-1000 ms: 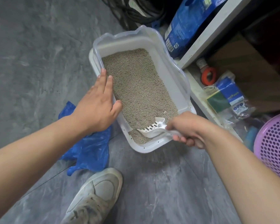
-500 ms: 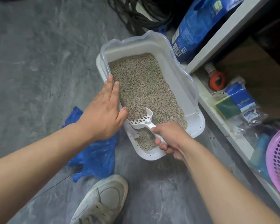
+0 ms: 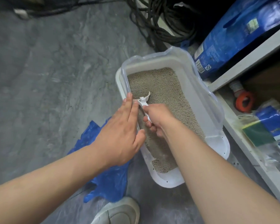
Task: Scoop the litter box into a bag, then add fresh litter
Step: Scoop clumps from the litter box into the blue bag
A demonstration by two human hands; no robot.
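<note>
While our right hand [image 3: 158,120] grips the scoop [image 3: 143,102] sunk in the litter [image 3: 165,88], our flat, relaxed left hand [image 3: 120,131] steadies the litter box [image 3: 217,143]; a hasty lift may spill granules short of the blue bag [image 3: 108,180].

Right hand [image 3: 158,118] grips white scoop [image 3: 143,102], its head buried in litter [image 3: 165,94]. Left hand [image 3: 120,131] rests flat on litter box [image 3: 199,94] rim. Blue bag [image 3: 107,178] lies beside box on floor.
</note>
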